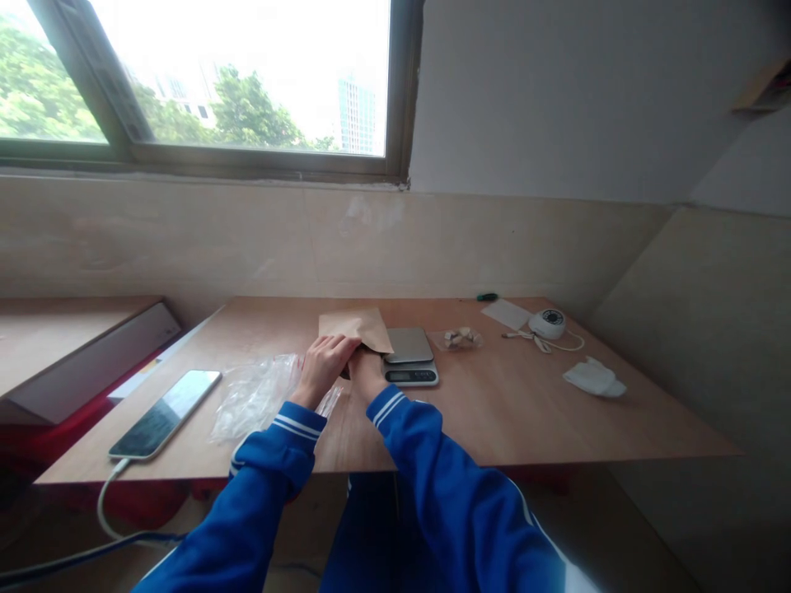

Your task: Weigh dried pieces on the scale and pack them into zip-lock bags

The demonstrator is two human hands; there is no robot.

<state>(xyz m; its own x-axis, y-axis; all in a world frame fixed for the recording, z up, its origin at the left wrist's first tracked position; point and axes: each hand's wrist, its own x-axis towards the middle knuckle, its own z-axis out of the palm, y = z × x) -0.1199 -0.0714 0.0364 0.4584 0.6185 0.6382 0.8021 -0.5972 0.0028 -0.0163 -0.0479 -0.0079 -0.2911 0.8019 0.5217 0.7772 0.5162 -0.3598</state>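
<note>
A brown paper bag point(360, 326) lies on the wooden table point(531, 412), its far end resting against a small digital scale point(409, 356). My left hand point(325, 365) grips the bag's near edge with curled fingers. My right hand point(366, 372) sits right beside it at the bag's opening, and its fingers are hidden under the paper. Both arms wear blue sleeves with white stripes.
Crumpled clear plastic bags point(256, 395) lie left of my hands, and a phone point(166, 413) on a white cable lies further left. Right of the scale are a small clear bag of pale pieces point(458, 338), a white card point(505, 313), a round white device point(547, 323) and a white cloth point(594, 377).
</note>
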